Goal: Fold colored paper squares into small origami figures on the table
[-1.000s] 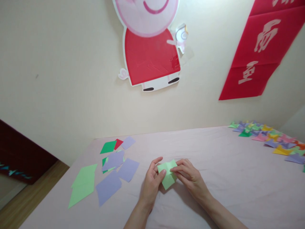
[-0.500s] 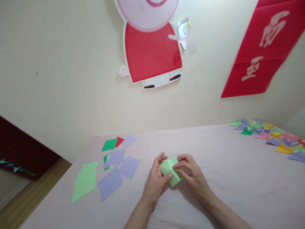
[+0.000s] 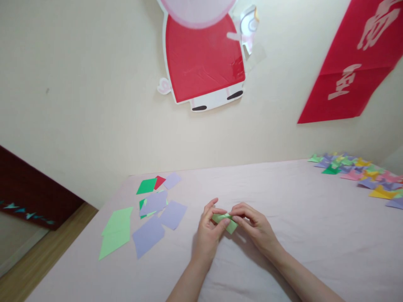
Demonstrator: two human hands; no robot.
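A small light green folded paper is pinched between both hands just above the pale pink table. My left hand grips its left side, thumb on top and fingers curled. From the right, my right hand closes on it with fingertips pressing the fold. Only a narrow strip of the paper shows between the fingers.
Loose paper sheets lie to the left: lavender sheets, light green sheets, a dark green sheet and a red one. Several folded coloured paper pieces cluster at the far right. The table's left edge drops to a wooden floor.
The green paper has been folded flatter, from an open square shape into a narrow strip between the fingers. Both hands have drawn closer together; the view has tilted slightly downward.
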